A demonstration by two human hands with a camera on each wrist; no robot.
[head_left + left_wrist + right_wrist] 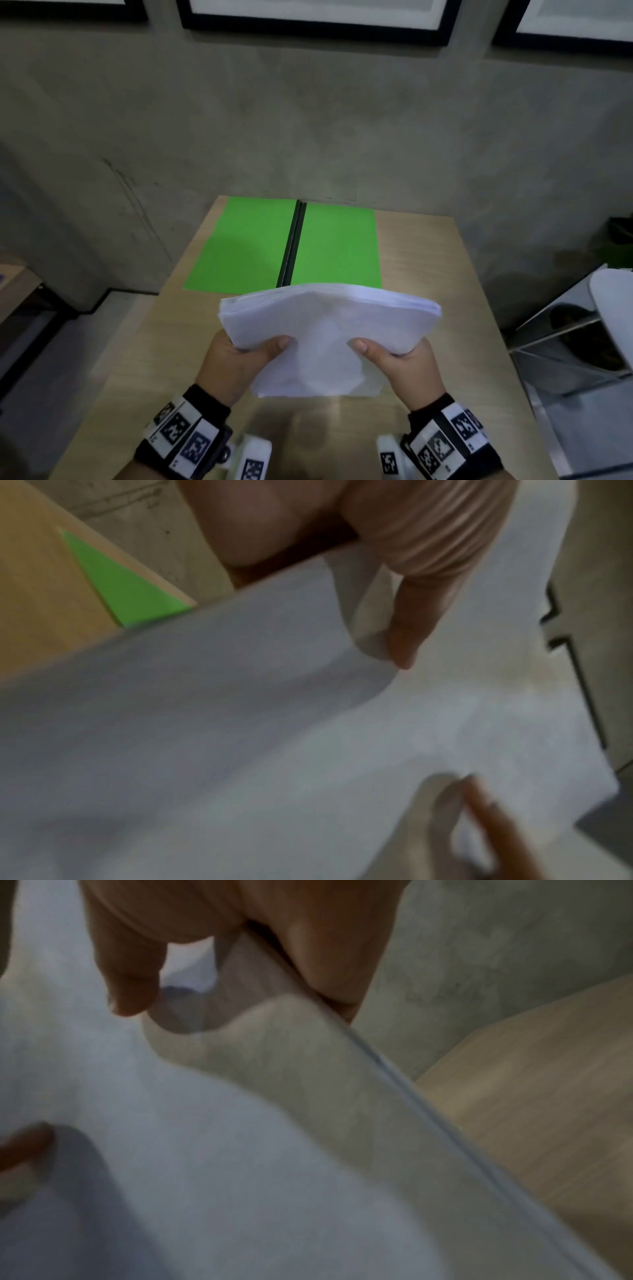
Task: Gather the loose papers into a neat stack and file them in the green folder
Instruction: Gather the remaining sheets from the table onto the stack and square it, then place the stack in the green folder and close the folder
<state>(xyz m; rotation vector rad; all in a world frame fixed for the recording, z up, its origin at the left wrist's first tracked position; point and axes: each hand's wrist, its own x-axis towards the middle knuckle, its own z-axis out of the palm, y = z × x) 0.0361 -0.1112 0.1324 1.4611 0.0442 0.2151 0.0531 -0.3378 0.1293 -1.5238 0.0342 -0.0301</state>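
A stack of white papers (pixel 329 329) is held up above the wooden table (pixel 428 274), bowed upward in the middle. My left hand (pixel 246 353) grips its left edge, thumb on top. My right hand (pixel 394 356) grips the right edge the same way. The green folder (pixel 335 246) lies open and flat at the table's far end, a dark spine down its middle, just beyond the papers. In the left wrist view the papers (pixel 240 723) fill the frame under my thumb (pixel 411 610), with a corner of the folder (pixel 120 588) behind. The right wrist view shows the stack's edge (pixel 394 1074) pinched in my fingers (pixel 325 961).
A grey concrete wall (pixel 308 120) stands right behind the table. A white chair with a metal frame (pixel 599 325) sits to the right. Dark floor and a low wooden piece (pixel 13 291) are on the left. Framed pictures hang above.
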